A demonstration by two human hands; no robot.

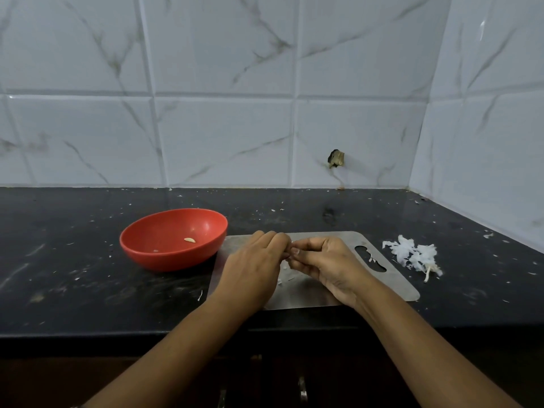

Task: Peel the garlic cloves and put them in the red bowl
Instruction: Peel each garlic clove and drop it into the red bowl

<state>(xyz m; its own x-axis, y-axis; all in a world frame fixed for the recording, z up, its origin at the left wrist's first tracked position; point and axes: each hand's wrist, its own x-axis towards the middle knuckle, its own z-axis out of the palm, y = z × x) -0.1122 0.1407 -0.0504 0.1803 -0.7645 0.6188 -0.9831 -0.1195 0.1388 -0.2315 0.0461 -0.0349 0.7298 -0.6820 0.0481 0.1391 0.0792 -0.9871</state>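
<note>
Two bare hands and seven other items were recorded, largest first. Tiled wall [223, 136]: pale, marble-veined, filling the field from 9 through 12 to 3 o'clock. Countertop [73, 290]: black stone, flecked with pale specks. Cutting board [391, 287]: flat grey metal, lying at the centre of the countertop, with a handle slot [371, 259] at its 3 o'clock end. Red bowl [164, 257]: upright, at 9 o'clock of the board and just beside its edge. Left hand [253, 269]: over the board, back upward, fingers curled down onto a garlic clove [288, 256]. Right hand [329, 263]: at 3 o'clock of the left, fingers curled and fingertips pinching the same clove, so that both hands met at it. That clove showed only as a small pale sliver, the rest hidden by fingers. Heap of garlic skins [412, 256]: white and papery, on the countertop at 3 o'clock of the board, apart from it. Skin scraps [282, 279]: a few, on the board beneath the hands. Peeled clove [190, 240]: one, pale yellow, lying inside the bowl.
</note>
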